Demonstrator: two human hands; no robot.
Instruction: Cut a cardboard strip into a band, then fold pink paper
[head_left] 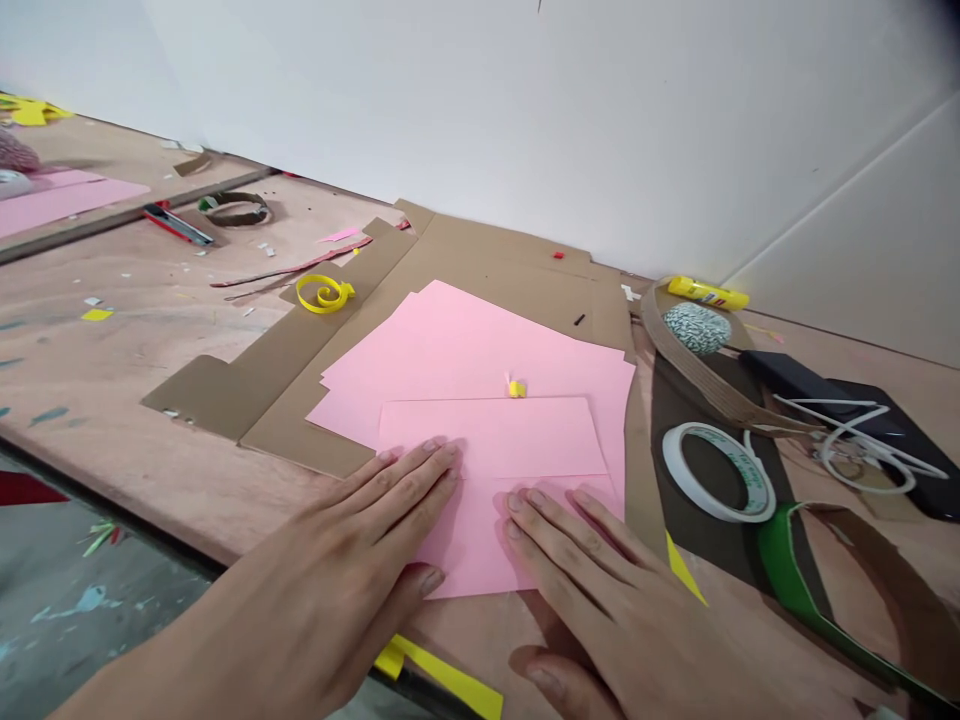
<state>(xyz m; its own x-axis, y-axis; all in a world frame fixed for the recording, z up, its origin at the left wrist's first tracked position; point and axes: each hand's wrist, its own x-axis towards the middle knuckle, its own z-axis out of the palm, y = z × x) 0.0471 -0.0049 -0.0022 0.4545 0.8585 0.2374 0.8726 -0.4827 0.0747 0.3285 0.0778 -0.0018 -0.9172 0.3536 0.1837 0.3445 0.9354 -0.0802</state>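
A pink paper sheet (487, 435) with its far part folded over lies in front of me, on top of several other pink sheets (465, 345). My left hand (375, 545) rests flat on the left side of the folded sheet, fingers stretched out, fingertips near the flap's edge. Just below that edge on the right, my right hand (600, 570) presses flat on the paper with its fingers extended. A tiny yellow paper scrap (517, 388) sits by the far fold. Under the sheets lies a flattened brown cardboard piece (480, 245).
Right of the sheets are a roll of white tape (679, 485), a glue stick (709, 293), a ball of twine (697, 328), a black phone (900, 430) with a white cable and a green-brown strip (787, 560). A box cutter (178, 224) and a yellow paper curl (324, 294) lie leftward.
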